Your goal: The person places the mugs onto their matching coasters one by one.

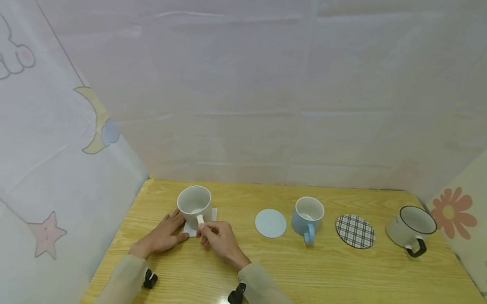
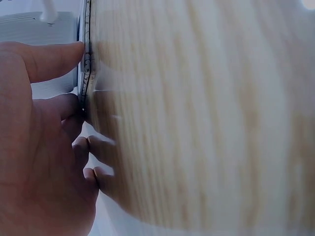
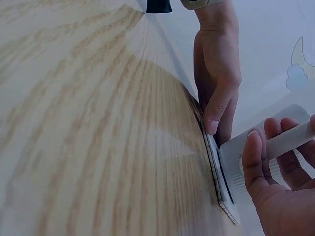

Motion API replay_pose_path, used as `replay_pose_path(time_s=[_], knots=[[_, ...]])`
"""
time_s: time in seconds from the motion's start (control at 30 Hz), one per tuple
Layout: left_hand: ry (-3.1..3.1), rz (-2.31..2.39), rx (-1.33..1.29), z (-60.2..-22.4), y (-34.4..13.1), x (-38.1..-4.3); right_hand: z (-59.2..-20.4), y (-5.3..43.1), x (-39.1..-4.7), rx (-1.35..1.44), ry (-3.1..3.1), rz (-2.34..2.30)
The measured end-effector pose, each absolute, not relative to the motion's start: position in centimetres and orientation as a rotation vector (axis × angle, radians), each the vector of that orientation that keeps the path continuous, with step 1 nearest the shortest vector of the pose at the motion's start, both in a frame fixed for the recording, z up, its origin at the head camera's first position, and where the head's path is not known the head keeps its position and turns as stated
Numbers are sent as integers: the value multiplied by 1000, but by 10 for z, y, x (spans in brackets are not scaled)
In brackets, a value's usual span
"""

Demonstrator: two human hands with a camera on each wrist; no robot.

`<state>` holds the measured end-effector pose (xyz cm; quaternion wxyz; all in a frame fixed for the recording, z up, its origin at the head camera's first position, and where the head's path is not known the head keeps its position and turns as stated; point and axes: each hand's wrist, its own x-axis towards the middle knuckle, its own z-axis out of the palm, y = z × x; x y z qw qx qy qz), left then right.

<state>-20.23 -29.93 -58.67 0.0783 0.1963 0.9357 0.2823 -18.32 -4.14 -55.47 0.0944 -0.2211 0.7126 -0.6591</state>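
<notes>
A white mug (image 1: 194,201) stands over a white square coaster (image 1: 188,231) at the left of the table. My right hand (image 1: 221,241) grips the mug's handle (image 3: 290,139) between thumb and fingers. Flat on the table beside the coaster lies my left hand (image 1: 163,236), its thumb (image 2: 59,60) touching the coaster's near edge and its fingers extended to the left of the mug. In the right wrist view the mug's base sits close against the coaster; whether it fully rests there I cannot tell.
Right of the hands are a round pale blue coaster (image 1: 270,223), a blue mug (image 1: 302,224), a round plaid coaster (image 1: 355,231) and a white mug with a dark rim and black handle (image 1: 402,233). Printed cloth walls (image 1: 231,96) enclose the wooden table (image 1: 300,287).
</notes>
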Motion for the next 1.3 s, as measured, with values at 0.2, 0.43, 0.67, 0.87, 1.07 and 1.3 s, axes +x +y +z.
replay_pose_path(time_s=[0.2,0.43,0.67,0.87,1.07,1.3], knots=[[2811,856,628,-584,-298,-200,-557,-41,-182,-649,2147,-1942],[2815,852,613,-589,-300,-203,-558,-40,-182,-641,2136,-1954],[2830,832,603,-597,-303,-207,-554,-38,-181,-584,2118,-1931],[2841,832,620,-595,-305,-206,-550,-38,-180,-556,2125,-1902],[2844,798,614,-592,-303,-205,-546,-36,-178,-546,2115,-1883],[2840,818,621,-583,-298,-202,-546,-32,-177,-569,2170,-1835]])
